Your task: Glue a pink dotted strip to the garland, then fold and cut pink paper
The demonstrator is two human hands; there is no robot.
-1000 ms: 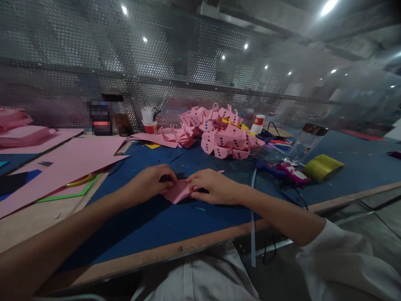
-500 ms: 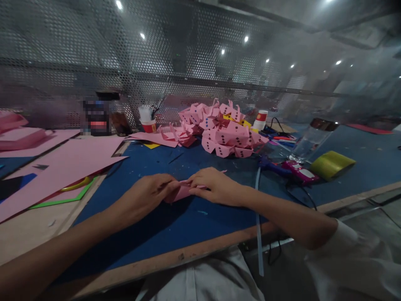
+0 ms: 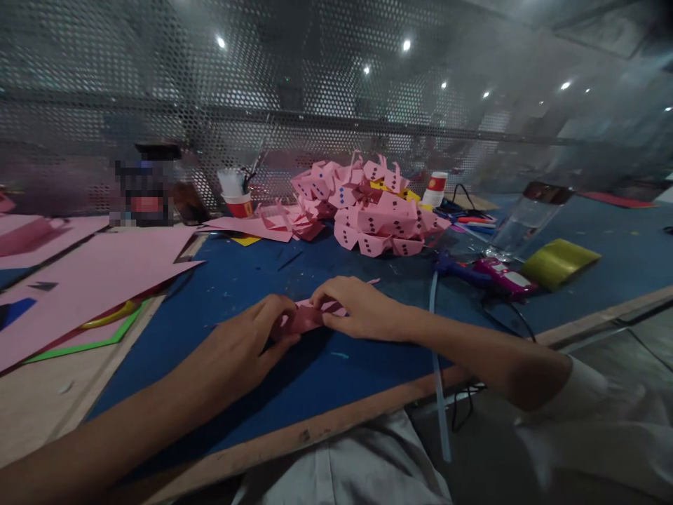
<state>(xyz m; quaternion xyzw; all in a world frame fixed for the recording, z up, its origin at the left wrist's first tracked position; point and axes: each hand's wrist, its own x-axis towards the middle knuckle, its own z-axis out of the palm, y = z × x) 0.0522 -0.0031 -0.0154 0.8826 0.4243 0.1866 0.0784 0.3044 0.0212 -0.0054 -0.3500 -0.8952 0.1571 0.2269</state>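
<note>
Between my hands, low over the blue mat (image 3: 378,365), is a folded piece of pink paper (image 3: 306,318). My left hand (image 3: 266,326) grips its left end, thumb below and fingers curled over the top. At the other end my right hand (image 3: 357,308) pinches the paper between thumb and fingers. A thin pink tip of it pokes out beyond the right knuckles. Parts of the paper are hidden behind the fingers. Past my hands lies a pile of folded pink paper pieces (image 3: 381,217) with dark diamond marks.
To the right are a blue glue gun (image 3: 463,272) with a glue stick (image 3: 439,379) hanging over the edge, a yellow tape roll (image 3: 561,264) and a tilted clear bottle (image 3: 526,221). Pink sheets (image 3: 105,273) cover the left. Paper cups (image 3: 239,200) stand at the back.
My left hand has opened its grip a little, with thumb and fingers farther apart on the paper's left end. More of the pink paper shows between my hands. The view has shifted slightly.
</note>
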